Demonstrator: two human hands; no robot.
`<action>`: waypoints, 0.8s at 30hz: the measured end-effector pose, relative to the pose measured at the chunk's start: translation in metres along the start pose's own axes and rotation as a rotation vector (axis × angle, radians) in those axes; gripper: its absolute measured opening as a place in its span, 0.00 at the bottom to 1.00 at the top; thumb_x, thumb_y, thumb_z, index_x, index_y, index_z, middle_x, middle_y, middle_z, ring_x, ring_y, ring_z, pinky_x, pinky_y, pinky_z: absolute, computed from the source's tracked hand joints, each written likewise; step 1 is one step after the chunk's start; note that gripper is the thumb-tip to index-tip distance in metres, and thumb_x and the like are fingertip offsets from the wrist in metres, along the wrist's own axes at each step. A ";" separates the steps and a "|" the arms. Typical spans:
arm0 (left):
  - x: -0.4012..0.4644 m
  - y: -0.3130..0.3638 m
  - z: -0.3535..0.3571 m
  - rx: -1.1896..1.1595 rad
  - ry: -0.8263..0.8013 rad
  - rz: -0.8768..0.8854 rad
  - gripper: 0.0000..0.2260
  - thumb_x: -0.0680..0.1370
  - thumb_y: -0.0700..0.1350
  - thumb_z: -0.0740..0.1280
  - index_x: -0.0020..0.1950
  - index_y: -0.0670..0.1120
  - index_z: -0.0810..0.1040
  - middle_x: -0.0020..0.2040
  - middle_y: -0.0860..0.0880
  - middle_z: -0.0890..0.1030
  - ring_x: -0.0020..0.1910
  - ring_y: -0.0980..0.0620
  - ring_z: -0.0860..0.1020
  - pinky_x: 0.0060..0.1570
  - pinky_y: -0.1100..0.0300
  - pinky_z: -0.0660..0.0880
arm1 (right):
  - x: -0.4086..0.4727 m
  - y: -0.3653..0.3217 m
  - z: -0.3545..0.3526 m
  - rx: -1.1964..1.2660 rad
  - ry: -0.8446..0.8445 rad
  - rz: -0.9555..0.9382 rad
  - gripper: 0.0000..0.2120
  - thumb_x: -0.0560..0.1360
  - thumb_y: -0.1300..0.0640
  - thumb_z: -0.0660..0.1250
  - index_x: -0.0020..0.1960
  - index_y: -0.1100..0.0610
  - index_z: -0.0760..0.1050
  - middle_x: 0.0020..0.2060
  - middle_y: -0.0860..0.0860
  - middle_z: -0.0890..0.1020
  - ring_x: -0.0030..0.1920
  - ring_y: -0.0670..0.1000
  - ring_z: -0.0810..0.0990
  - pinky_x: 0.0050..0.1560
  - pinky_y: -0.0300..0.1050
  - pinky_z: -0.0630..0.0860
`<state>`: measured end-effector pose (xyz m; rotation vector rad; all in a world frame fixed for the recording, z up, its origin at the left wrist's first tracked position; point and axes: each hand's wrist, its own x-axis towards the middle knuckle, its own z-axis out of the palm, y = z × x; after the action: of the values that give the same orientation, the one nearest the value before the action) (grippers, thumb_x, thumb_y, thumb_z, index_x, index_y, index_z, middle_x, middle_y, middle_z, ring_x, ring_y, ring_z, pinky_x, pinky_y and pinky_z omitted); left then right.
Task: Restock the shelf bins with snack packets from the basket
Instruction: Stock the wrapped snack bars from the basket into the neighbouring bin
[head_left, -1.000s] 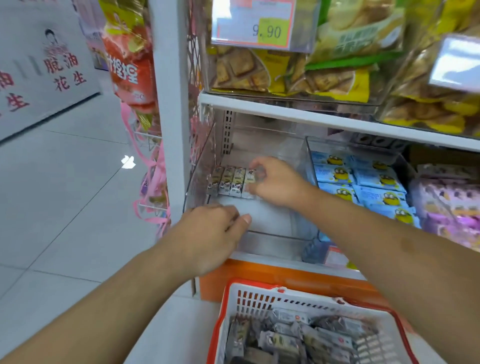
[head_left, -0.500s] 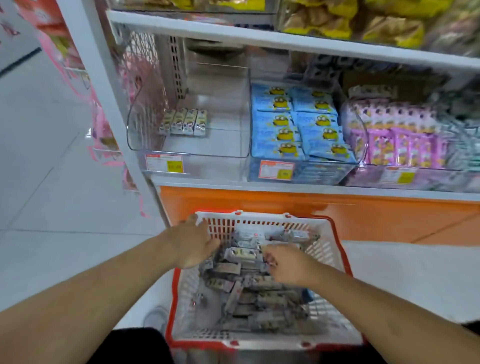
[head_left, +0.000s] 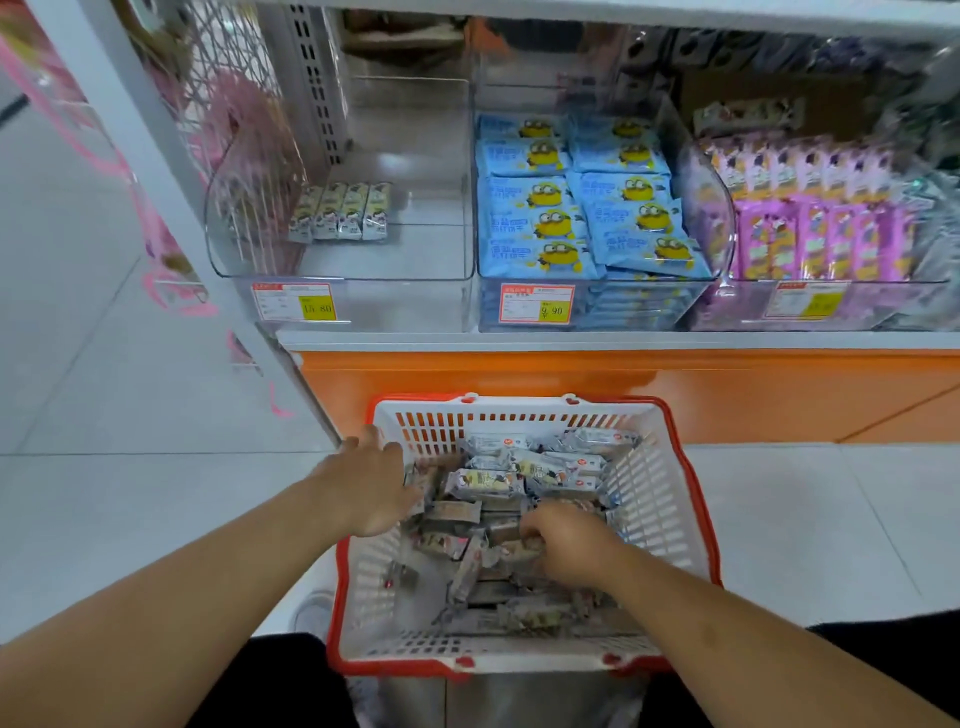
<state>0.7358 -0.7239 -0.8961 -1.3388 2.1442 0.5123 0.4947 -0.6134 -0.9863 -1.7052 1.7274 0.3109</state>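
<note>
Right hand (head_left: 566, 540): fingers curled down among the snack packets (head_left: 524, 473), grip unclear.
Left hand (head_left: 371, 483): fingers spread, resting at the left rim.
Basket (head_left: 524, 408): white, red-rimmed, on the near floor, full of packets.
Left bin (head_left: 343, 260): clear; row of four packets (head_left: 340, 210) standing inside.
Middle bin (head_left: 592, 306): stacked blue packs (head_left: 587, 208).
Right bin (head_left: 831, 306): purple packs (head_left: 810, 208).

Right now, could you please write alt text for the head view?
Both hands reach into a red-rimmed white basket of grey snack packets: the right hand grips some, the left hand lies open. Above, the leftmost clear shelf bin holds four packets.
</note>
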 end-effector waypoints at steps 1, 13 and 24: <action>-0.002 0.005 -0.008 -0.016 0.011 0.050 0.27 0.84 0.61 0.55 0.75 0.45 0.68 0.74 0.40 0.68 0.69 0.40 0.72 0.67 0.46 0.73 | -0.002 -0.004 -0.011 0.010 0.010 -0.034 0.10 0.75 0.58 0.74 0.55 0.51 0.80 0.53 0.50 0.81 0.51 0.54 0.79 0.48 0.48 0.78; -0.040 0.044 -0.065 -1.112 -0.174 0.287 0.14 0.79 0.43 0.74 0.61 0.39 0.79 0.50 0.41 0.86 0.46 0.50 0.86 0.48 0.56 0.83 | -0.069 -0.064 -0.156 0.082 0.336 -0.403 0.26 0.70 0.71 0.70 0.62 0.49 0.74 0.62 0.44 0.71 0.65 0.45 0.70 0.66 0.43 0.71; -0.067 0.033 -0.108 -1.424 0.056 0.280 0.15 0.76 0.42 0.76 0.59 0.38 0.78 0.49 0.36 0.85 0.41 0.47 0.85 0.41 0.57 0.82 | -0.090 -0.082 -0.184 0.172 0.594 -0.396 0.23 0.72 0.47 0.79 0.57 0.46 0.69 0.71 0.35 0.65 0.74 0.37 0.60 0.68 0.25 0.54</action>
<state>0.7023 -0.7265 -0.7696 -1.6020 1.9108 2.4089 0.5109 -0.6630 -0.7724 -2.0820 1.6789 -0.5596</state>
